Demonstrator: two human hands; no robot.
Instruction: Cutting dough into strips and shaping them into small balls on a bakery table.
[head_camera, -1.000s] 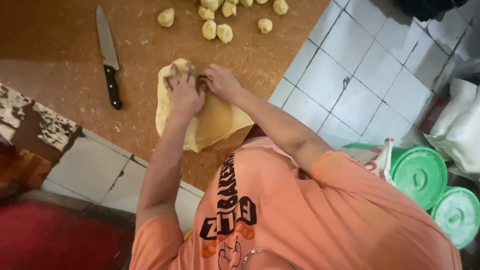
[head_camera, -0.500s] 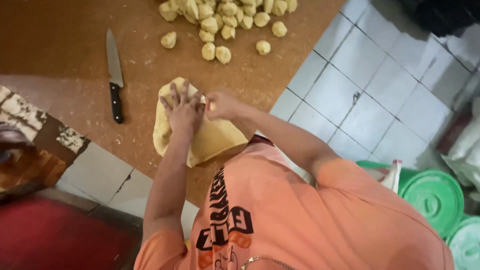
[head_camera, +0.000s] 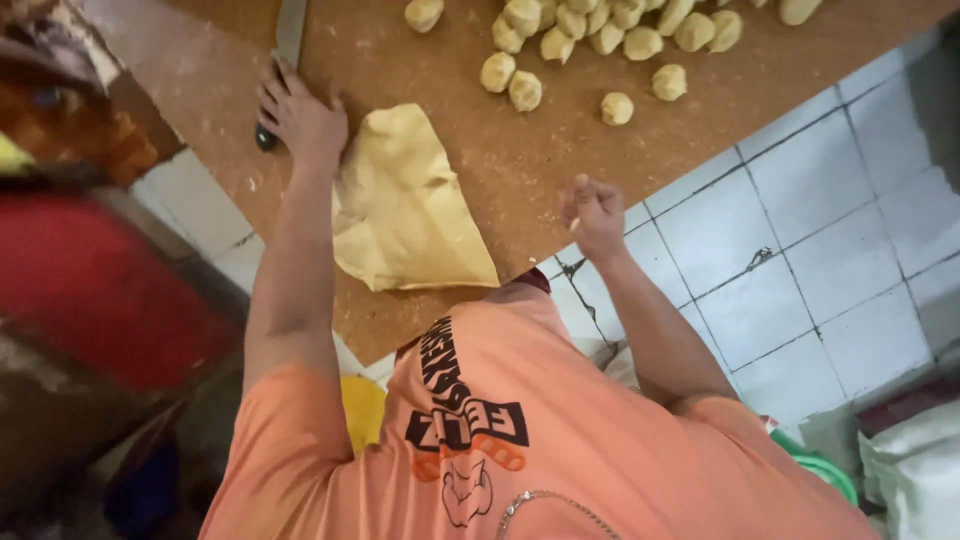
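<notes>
Two hands are apart: the left hand (head_camera: 300, 118) lies open, covering the black knife (head_camera: 283, 62) handle beside the flat dough sheet (head_camera: 405, 200) on the worktop (head_camera: 520, 165); the right hand (head_camera: 594, 212), clenched, hovers. Reaching carelessly could meet the blade.

The dough (head_camera: 405, 205) is pale yellow, and so are the balls (head_camera: 600, 35) (a shade creamier). The board (head_camera: 520, 150) is speckled reddish brown, dusted with pale flour. The knife (head_camera: 281, 60) has a grey blade and a black handle. The shirt (head_camera: 520, 440) is orange, printed in black and white. The floor (head_camera: 800, 240) is white tile with dark grout lines. The lid (head_camera: 825, 470) is green.
</notes>
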